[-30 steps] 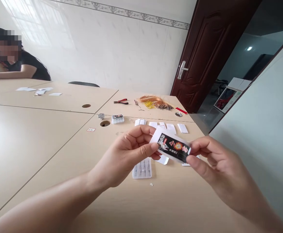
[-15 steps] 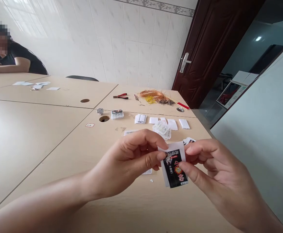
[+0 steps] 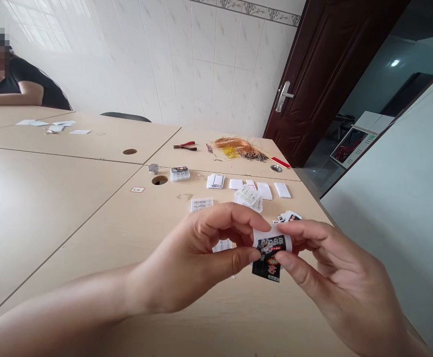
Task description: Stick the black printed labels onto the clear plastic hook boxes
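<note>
A small black printed label card [image 3: 267, 271] with a white top edge and coloured lettering is held up above the table between both hands. My left hand [image 3: 209, 248] pinches its left side between thumb and fingers. On the right side, the thumb and forefinger of my right hand [image 3: 335, 267] grip the card, which looks bent across its middle. Behind the hands lie a clear plastic case [image 3: 201, 204] and a stack of clear cases [image 3: 249, 197]. Loose printed cards [image 3: 289, 216] rest beyond my right hand. Another clear case [image 3: 222, 245] is partly hidden by my left hand.
White card stacks [image 3: 215, 181] stand in a row. Farther back are a filled case [image 3: 180, 173], red-handled pliers [image 3: 185, 146] and a copper-coloured wire bundle [image 3: 239, 147]. Cable holes [image 3: 160, 180] pierce the table [image 3: 101, 238]. A person [image 3: 27, 82] sits at the far left.
The card has bent across its middle, its upper part tilting over. Both hands have shifted on it, and my left hand has moved slightly right.
</note>
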Demonstrator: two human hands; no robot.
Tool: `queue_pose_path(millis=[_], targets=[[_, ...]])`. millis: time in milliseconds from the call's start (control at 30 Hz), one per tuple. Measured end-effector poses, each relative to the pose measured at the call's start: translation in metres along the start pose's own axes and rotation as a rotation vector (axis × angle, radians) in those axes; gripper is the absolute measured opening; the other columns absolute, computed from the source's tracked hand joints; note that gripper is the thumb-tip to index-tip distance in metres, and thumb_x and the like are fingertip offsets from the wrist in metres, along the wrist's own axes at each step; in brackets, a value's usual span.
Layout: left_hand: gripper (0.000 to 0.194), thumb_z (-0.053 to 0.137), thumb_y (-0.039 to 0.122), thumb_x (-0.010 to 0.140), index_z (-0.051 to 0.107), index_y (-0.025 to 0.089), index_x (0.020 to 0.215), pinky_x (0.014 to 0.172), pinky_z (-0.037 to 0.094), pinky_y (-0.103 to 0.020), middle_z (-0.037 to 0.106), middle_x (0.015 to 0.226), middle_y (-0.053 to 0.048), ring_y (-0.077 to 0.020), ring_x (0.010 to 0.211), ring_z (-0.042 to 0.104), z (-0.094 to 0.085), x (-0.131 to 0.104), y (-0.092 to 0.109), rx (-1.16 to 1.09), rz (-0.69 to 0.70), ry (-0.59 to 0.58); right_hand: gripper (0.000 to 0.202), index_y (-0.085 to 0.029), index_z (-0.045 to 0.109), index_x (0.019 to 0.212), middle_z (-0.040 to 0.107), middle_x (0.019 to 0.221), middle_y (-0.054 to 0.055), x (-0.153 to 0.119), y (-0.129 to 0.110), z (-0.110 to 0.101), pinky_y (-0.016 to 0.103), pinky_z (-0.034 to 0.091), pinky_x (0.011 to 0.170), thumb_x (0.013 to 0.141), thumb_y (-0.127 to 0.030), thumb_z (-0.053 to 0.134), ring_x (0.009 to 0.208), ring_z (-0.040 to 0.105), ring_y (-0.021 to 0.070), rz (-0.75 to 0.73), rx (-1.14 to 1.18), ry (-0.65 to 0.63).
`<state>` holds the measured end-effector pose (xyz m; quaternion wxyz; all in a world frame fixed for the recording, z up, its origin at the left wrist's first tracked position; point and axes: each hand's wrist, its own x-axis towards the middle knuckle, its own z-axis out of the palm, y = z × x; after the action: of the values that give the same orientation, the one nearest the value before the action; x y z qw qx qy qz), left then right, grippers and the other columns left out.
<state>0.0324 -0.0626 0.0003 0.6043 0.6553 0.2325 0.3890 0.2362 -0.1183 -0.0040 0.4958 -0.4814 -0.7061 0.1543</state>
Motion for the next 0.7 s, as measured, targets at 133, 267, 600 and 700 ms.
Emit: queue_pose_path(millis=[133,267,600,700], targets=[[0.011,0.07,0.017,0.09,0.067,0.022,0.099,0.071,0.054,-0.024,0.068,0.082,0.001,-0.0132,0.077,0.065,-0.0001,0.0004,0.001,-0.018,0.009,-0.021,0.017,-0.039,0.067,0.109,0.076,0.093,-0.005,-0.0016,0.0033,0.0007,0.023,0.062,0.07,0.094,-0.032,0.069,0.075,0.07,0.0138,-0.032,-0.022,0.002],[0.006,0.066,0.016,0.094,0.067,0.02,0.098,0.072,0.055,-0.022,0.07,0.083,0.001,-0.0119,0.079,0.066,0.0,0.0014,0.001,-0.128,0.007,-0.066,0.013,-0.035,0.065,0.105,0.074,0.089,-0.004,-0.0018,0.0042,0.0015,0.027,0.061,0.069,0.095,-0.028,0.068,0.074,0.068,0.0152,-0.081,-0.023,0.01],[0.007,0.064,0.016,0.097,0.071,0.016,0.094,0.076,0.054,-0.02,0.07,0.082,-0.001,-0.0103,0.081,0.064,-0.0001,0.0028,0.0056,-0.233,-0.053,-0.118,0.014,-0.029,0.061,0.099,0.071,0.086,-0.007,-0.001,0.0034,0.0018,0.019,0.056,0.071,0.093,-0.017,0.066,0.079,0.067,0.0093,-0.138,0.003,-0.002],[0.007,0.065,0.017,0.097,0.071,0.016,0.095,0.077,0.054,-0.022,0.071,0.083,-0.001,-0.011,0.081,0.064,0.0002,0.0029,0.0049,-0.259,-0.058,-0.125,0.015,-0.028,0.06,0.095,0.071,0.084,-0.005,-0.001,0.0033,0.0011,0.021,0.057,0.069,0.092,-0.014,0.065,0.081,0.069,0.0112,-0.144,0.004,-0.006]])
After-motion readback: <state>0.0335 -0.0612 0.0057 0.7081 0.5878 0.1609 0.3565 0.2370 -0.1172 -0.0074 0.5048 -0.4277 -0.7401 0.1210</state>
